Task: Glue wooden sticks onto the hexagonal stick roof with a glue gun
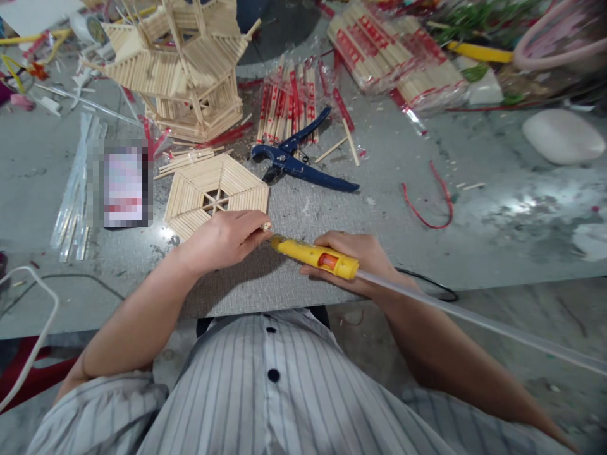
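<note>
My right hand [360, 253] is wrapped round a yellow hot glue gun [308, 253], with a long clear glue stick [465, 309] running out of its back. The gun's nozzle points left, close to the pale tips of some wooden sticks [266, 226] pinched in my left hand [227, 237]; whether it touches them I cannot tell. Most of these sticks is hidden by my fingers. Just beyond my left hand, a hexagonal panel of wooden sticks [190, 196] with a spoked hole in its middle lies flat on the table.
Blue cutters [308, 167] lie open beyond my hands. A tiered stick pavilion [190, 76] stands at the back left. Packs of wrapped chopsticks [370, 44] lie at the back. A phone [123, 183] and clear glue sticks [78, 189] are left; a red cord [446, 196] lies right.
</note>
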Demonstrator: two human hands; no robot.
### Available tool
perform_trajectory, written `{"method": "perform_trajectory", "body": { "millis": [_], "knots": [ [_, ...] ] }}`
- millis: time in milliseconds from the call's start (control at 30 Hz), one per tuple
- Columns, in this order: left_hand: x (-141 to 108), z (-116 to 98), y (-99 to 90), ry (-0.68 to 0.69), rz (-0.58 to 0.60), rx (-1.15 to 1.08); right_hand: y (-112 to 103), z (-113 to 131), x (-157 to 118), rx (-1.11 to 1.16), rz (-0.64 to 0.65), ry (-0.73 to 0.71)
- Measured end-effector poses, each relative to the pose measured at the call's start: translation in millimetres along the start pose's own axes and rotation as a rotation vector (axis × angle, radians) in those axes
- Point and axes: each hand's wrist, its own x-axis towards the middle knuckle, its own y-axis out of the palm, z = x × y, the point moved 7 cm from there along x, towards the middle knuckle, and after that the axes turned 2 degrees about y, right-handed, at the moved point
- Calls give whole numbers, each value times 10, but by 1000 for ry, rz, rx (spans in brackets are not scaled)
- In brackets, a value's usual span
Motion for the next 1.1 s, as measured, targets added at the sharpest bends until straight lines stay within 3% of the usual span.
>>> {"method": "perform_trajectory", "body": {
  "millis": [367, 567, 700, 833, 933, 1100],
  "knots": [
    [-26, 54, -21, -61, -35, -12, -18, -31, 21, 69, 27, 36],
    [-27, 54, -49, -101, -60, -9, -10, -86, 14, 206, 34, 126],
    [-26, 65, -31, -110, -45, 5, -41, -248, -12, 549, -25, 407],
    [-26, 72, -28, -119, -24, 12, 5, -345, 46, 1229, -107, 747],
    [-28, 68, -29, -127, -14, 19, 70, -258, 295, 1565, -116, 780],
    [-38, 38, -36, -104, -52, 60, 325, -159, 725, 1665, -65, 698]
  ]
}}
